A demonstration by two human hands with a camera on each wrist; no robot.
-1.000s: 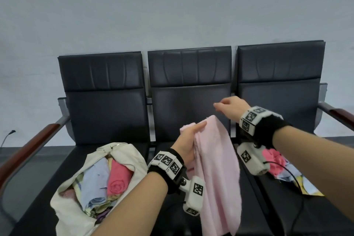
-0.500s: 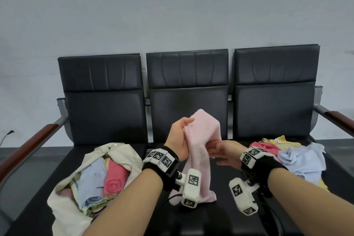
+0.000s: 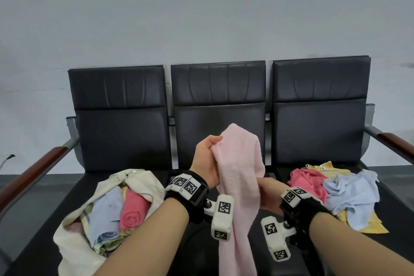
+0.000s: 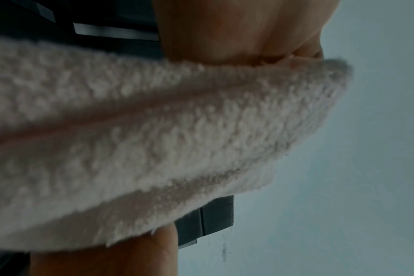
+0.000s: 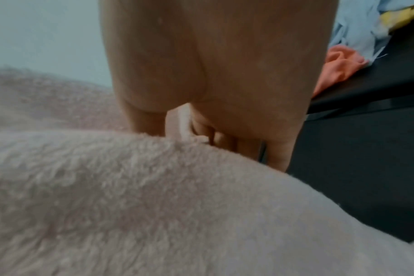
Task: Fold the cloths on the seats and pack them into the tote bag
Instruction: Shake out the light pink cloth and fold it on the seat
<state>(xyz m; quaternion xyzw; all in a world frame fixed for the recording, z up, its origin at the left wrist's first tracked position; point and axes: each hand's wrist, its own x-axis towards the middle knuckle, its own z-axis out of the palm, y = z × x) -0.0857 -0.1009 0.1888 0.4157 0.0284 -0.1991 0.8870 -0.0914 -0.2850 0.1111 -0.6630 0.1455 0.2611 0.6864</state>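
A light pink cloth (image 3: pixel 239 170) hangs folded lengthwise over the middle seat. My left hand (image 3: pixel 207 159) grips its upper left edge, and my right hand (image 3: pixel 267 192) pinches its right edge lower down. In the left wrist view the pink cloth (image 4: pixel 154 134) fills the frame under my left hand (image 4: pixel 248 37). In the right wrist view the pink cloth (image 5: pixel 154 205) sits below my right hand (image 5: pixel 210 112), whose fingers curl onto its edge. A cream tote bag (image 3: pixel 76 242) lies open on the left seat with several folded cloths inside.
A heap of loose cloths (image 3: pixel 342 190), red, light blue and yellow, lies on the right seat. Three black seats (image 3: pixel 219 96) stand in a row against a grey wall. Wooden armrests, left (image 3: pixel 33 175) and right (image 3: pixel 396 143), flank the row.
My right hand came down from the cloth's top corner and took its right edge lower down. The cloth went from spread wide to a narrower folded strip, and my left hand rose slightly.
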